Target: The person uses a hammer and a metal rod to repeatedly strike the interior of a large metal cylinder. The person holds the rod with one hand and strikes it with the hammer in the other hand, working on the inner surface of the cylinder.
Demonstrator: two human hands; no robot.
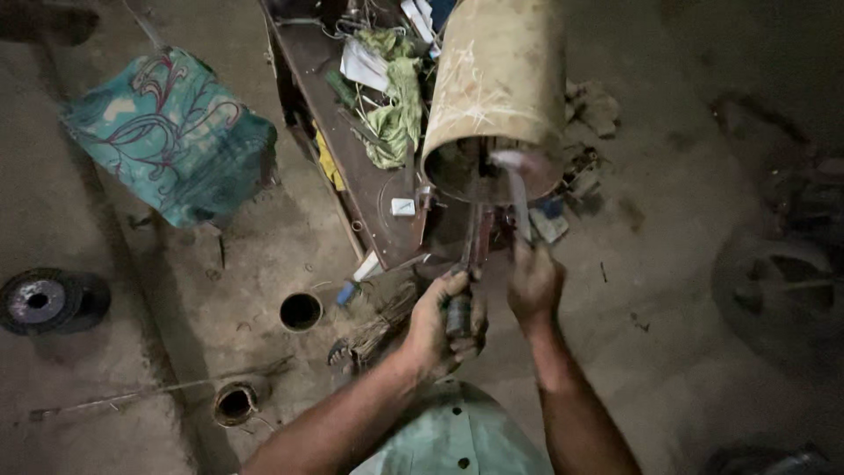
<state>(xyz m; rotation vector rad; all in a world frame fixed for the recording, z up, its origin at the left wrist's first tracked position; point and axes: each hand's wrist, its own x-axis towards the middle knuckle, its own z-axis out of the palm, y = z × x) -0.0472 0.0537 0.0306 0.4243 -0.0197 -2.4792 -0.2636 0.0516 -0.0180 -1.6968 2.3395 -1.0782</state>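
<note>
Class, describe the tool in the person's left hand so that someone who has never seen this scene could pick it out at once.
Start at the big tan cylinder at top centre, its open end facing the camera. Two tools reach up into that opening; take the one gripped by the left hand. This tool is the darker, straighter one with reddish arms, while its neighbour in the right hand is a pale, curved strip.

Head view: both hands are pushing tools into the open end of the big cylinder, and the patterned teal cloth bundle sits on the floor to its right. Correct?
Not quite. The head view shows the teal cloth bundle on the floor left of the cylinder, not right. The rest holds: left hand and right hand each push a tool into its open end.
</note>
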